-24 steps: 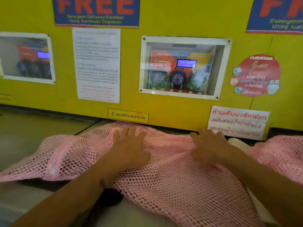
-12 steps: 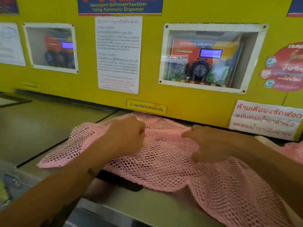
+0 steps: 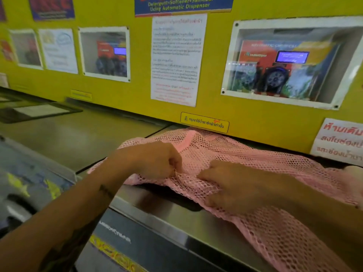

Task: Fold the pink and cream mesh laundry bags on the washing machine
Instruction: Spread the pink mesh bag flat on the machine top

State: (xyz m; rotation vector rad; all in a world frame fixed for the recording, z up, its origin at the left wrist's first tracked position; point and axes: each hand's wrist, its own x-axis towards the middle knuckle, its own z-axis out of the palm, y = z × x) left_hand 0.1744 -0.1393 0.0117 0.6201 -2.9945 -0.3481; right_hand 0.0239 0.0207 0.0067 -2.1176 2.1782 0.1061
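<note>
A pink mesh laundry bag (image 3: 225, 152) lies bunched across the top of the washing machine (image 3: 153, 209), with its right part hanging over the front edge. My left hand (image 3: 157, 160) is clenched on the mesh near the bag's left end. My right hand (image 3: 233, 183) presses and grips the mesh just to the right of it, fingers curled into the fabric. A sliver of something cream-coloured (image 3: 353, 171) shows at the far right edge, behind the pink bag.
A yellow wall panel (image 3: 121, 99) with posters, a white notice (image 3: 176, 57) and a dispenser window (image 3: 288, 63) rises right behind the bag. The flat tops of neighbouring machines (image 3: 78, 138) stretch to the left. The machine's front panel drops away below my arms.
Both hands went from flat on the mesh to closed on it and came closer together. The bag's left end has been drawn in toward the middle. My view has shifted left.
</note>
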